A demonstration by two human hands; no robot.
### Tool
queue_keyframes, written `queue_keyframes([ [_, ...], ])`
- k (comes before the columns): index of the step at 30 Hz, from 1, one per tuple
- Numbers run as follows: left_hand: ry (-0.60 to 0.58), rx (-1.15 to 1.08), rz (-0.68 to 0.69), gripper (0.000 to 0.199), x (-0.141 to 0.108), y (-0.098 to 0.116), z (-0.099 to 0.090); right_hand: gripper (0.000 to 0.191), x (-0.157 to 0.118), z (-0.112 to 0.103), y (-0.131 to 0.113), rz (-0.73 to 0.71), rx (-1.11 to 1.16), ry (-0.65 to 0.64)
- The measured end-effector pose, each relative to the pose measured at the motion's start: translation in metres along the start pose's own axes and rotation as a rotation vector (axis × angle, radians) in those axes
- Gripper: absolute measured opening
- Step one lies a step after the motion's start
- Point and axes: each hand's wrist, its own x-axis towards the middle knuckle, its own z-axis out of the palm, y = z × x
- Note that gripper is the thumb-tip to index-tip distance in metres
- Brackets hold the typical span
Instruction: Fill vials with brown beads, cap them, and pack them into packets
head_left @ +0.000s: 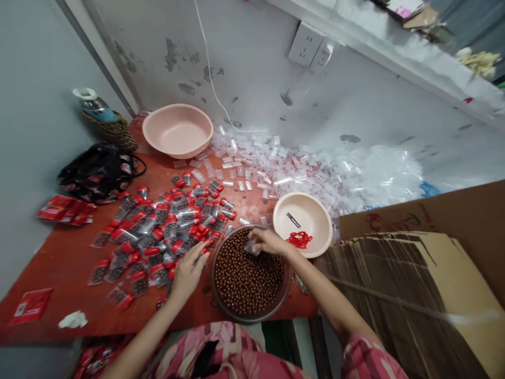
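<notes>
My right hand point(268, 242) grips a small clear plastic bottle point(251, 248) and dips it among the shiny brown beads point(246, 284). These beads fill a large round bowl point(216, 297) at the table's front edge. To the left, my left hand point(188, 272) is open, fingers stretched toward a pile of filled bottles point(158, 231) with red caps. Whether its fingertips touch the nearest bottle, I cannot tell. Just right of the beads stands a cream bowl point(321, 245) holding several red caps point(299, 240) and a small black strip point(293, 220).
Empty clear bottles point(284, 168) are heaped along the wall. A pink basin point(177, 131) sits at the back left, near a black bag point(98, 171) and a flask in a woven holder point(112, 126). Stacked flat cardboard point(386, 295) stands at right. Red packets point(65, 209) lie at left.
</notes>
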Motion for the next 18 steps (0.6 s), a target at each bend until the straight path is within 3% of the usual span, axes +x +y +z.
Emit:
queue_keyframes([
  [4,-0.086,-0.021,0.072,0.035,-0.002,0.008,0.000,0.023,-0.032,0.041,-0.025,0.109,-0.045,0.066],
  [9,-0.156,-0.032,0.099,0.034,-0.012,0.007,-0.009,0.031,-0.043,0.071,-0.045,0.231,-0.144,0.197],
  [18,-0.181,-0.042,0.063,0.035,-0.025,0.007,-0.033,0.032,-0.052,0.068,-0.052,0.257,-0.269,0.242],
])
